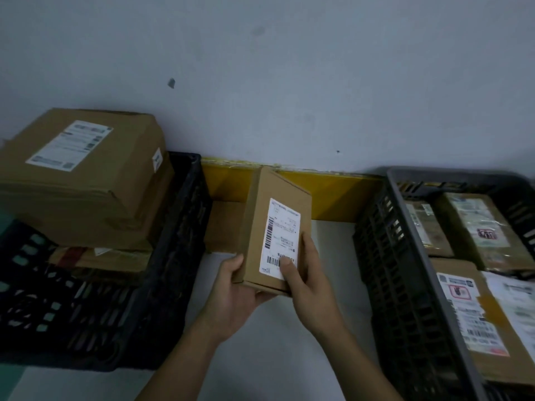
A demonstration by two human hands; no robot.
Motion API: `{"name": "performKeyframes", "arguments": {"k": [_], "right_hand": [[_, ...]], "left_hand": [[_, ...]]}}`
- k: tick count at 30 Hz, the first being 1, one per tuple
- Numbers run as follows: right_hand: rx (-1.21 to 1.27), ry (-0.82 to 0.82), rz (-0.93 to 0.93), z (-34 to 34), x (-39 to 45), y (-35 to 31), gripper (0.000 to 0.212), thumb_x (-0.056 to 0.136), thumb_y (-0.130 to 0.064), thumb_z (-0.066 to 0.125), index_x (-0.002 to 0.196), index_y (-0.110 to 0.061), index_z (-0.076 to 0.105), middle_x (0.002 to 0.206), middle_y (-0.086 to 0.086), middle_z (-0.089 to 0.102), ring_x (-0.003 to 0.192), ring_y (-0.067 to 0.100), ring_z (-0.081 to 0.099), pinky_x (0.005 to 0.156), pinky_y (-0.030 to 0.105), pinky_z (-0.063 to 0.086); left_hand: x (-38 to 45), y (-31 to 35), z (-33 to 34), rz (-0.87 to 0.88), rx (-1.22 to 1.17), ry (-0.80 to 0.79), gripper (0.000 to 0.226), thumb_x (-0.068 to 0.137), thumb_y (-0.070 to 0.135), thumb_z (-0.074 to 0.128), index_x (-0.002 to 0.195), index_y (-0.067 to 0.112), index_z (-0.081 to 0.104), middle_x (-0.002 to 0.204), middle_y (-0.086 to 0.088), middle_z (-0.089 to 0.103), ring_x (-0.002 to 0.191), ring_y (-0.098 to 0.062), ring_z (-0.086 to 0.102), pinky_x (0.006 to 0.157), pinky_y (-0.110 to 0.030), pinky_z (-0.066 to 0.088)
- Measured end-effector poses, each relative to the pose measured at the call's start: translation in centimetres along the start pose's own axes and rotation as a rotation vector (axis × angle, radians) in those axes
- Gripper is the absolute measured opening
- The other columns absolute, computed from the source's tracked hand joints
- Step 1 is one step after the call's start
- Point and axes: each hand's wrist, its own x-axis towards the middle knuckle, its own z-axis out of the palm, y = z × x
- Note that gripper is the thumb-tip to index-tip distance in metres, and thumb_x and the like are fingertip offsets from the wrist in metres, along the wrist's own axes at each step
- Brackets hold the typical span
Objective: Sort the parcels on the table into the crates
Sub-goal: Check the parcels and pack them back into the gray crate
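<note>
Head view: white table [260, 357], grey wall [289, 68].

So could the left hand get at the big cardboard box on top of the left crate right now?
Probably not straight away: the left hand is cupped under the small parcel, sharing it with the right hand. The path itself looks open, since the big box sits uncovered on top of the left crate.

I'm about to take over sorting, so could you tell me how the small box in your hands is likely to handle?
The small cardboard box probably stays stiff: its edges look crisp. It seems light, since the left hand props it from below in a loose grip. Flat sides make rolling unlikely.
</note>
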Motion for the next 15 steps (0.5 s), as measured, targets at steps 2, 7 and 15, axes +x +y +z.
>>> {"name": "performKeyframes", "arguments": {"k": [2, 7, 15], "right_hand": [[0.017, 0.047, -0.021, -0.5, -0.7, 0.0, 0.072, 0.107, -0.038, 0.062, 0.167, -0.048, 0.022, 0.163, -0.015, 0.050, 0.145, 0.012, 0.055, 0.115, 0.051, 0.052], [-0.096, 0.152, -0.062, -2.1, -1.5, 0.1, 0.072, 0.109, -0.036, 0.059, 0.167, -0.052, 0.019, 0.165, -0.016, 0.045, 0.145, 0.009, 0.053, 0.115, 0.051, 0.052], [-0.302, 0.177, -0.098, -3.6, -3.0, -2.0, 0.075, 0.110, -0.039, 0.057, 0.169, -0.047, 0.012, 0.156, -0.030, 0.044, 0.134, -0.004, 0.054, 0.112, 0.040, 0.054]], "left_hand": [[-0.5, 0.1, 0.0, 0.029, 0.081, 0.096, 0.066, 0.098, 0.057, 0.056, 0.152, 0.020, 0.058, 0.156, -0.017, 0.056, 0.145, -0.038, 0.052, 0.118, -0.060, 0.043], [-1.2, 1.2, 0.5, 0.143, 0.366, 0.272, 0.045, 0.085, 0.055, 0.069, 0.130, 0.049, 0.072, 0.133, 0.001, 0.075, 0.123, -0.023, 0.072, 0.095, -0.044, 0.063], [-1.9, 1.1, 2.6, 0.323, 0.760, 0.303, 0.046, 0.108, 0.029, 0.063, 0.141, 0.059, 0.048, 0.122, 0.036, 0.070, 0.114, 0.006, 0.068, 0.088, -0.016, 0.058]]}}
